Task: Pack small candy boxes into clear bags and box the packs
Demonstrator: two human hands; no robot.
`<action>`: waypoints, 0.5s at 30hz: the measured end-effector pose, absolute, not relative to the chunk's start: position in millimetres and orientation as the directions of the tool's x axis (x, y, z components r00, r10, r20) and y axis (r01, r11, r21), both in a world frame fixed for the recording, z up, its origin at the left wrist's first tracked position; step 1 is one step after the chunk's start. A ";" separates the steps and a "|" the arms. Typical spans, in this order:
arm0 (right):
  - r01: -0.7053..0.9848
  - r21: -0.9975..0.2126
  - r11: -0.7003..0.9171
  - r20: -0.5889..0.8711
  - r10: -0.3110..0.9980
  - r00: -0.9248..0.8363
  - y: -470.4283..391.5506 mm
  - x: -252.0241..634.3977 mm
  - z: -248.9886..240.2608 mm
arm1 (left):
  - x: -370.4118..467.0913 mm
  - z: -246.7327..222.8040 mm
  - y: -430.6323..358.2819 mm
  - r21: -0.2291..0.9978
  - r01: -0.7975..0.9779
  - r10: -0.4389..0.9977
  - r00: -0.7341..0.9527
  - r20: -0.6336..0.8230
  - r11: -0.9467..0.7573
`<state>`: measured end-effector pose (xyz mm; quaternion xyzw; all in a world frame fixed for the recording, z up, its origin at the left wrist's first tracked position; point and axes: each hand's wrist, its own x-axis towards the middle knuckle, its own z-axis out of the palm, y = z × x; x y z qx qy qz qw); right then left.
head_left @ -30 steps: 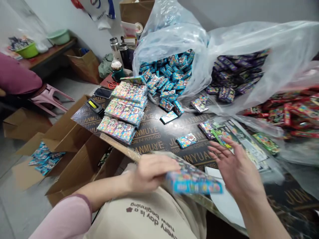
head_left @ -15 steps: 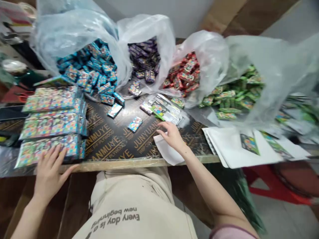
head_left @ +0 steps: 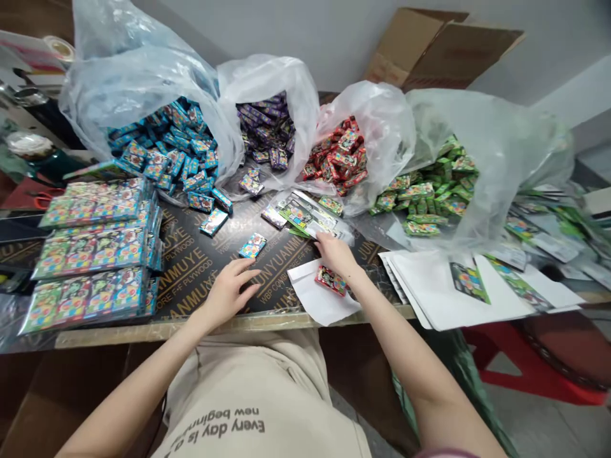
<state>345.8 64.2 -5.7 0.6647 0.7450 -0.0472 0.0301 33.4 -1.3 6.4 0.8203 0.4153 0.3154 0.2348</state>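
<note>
My left hand (head_left: 232, 286) is open over the dark table, fingers apart and empty, just below a small blue candy packet (head_left: 252, 245). My right hand (head_left: 337, 256) has its fingertips together at the near edge of a clear plastic bag (head_left: 329, 224), beside a green printed card (head_left: 296, 215). Under its wrist lies a red packet (head_left: 330, 280) on a white paper sheet (head_left: 310, 298). A dark purple packet (head_left: 273, 217) sits left of the card. More blue packets (head_left: 213, 222) lie loose farther back.
Rows of wrapped multi-packs (head_left: 90, 248) are stacked at left. Along the back stand plastic bags of blue (head_left: 179, 137), purple (head_left: 267, 121), red (head_left: 341, 152) and green (head_left: 443, 184) packets. White sheets (head_left: 420, 286) with printed cards overhang the right front edge.
My left hand has left the stacked multi-packs and moved right toward the blue packet. My right hand has shifted slightly, and a red packet now shows on the white paper.
</note>
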 end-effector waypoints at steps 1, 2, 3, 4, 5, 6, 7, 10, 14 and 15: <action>0.993 -0.026 0.114 -0.114 0.987 -0.116 64.8 348.1 -0.1 | 38.4 9.7 1.9 0.709 0.511 0.856 0.440 0.271 -0.487; 0.994 -0.015 0.108 -0.107 0.988 -0.109 64.3 349.3 6.7 | 43.2 14.1 4.3 0.771 0.481 0.882 0.419 0.215 -0.416; 0.994 -0.001 0.108 -0.078 0.991 -0.108 62.5 348.1 14.1 | 48.2 19.1 6.0 0.834 0.439 0.906 0.394 0.155 -0.334; 0.995 0.015 0.101 -0.027 0.995 -0.101 59.4 343.5 21.5 | 54.0 24.5 6.9 0.894 0.374 0.925 0.366 0.102 -0.247; 0.996 0.050 0.080 0.103 0.991 -0.085 54.5 334.8 28.4 | 60.4 29.8 7.6 0.946 0.285 0.939 0.340 0.051 -0.154; 0.991 0.056 0.118 0.243 0.961 -0.129 47.8 322.1 34.2 | 67.1 34.7 8.5 0.985 0.162 0.952 0.307 0.007 -0.059; 0.988 0.047 0.147 0.415 0.897 -0.153 39.0 305.9 38.9 | 73.7 38.9 9.9 0.999 0.027 0.966 0.256 -0.028 0.022; 0.893 0.017 0.451 0.659 0.666 -0.349 2.4 249.3 46.1 | 85.5 46.6 17.1 0.932 -0.330 0.988 0.054 -0.143 0.153; 0.604 -0.287 0.744 0.558 0.642 -0.526 -30.6 210.2 45.1 | 73.1 49.6 15.1 0.791 -0.570 0.964 0.006 -0.265 0.221; 0.571 -0.394 0.720 0.499 0.689 -0.525 -29.7 211.0 43.8 | 67.2 49.9 10.7 0.786 -0.564 0.964 0.075 -0.254 0.251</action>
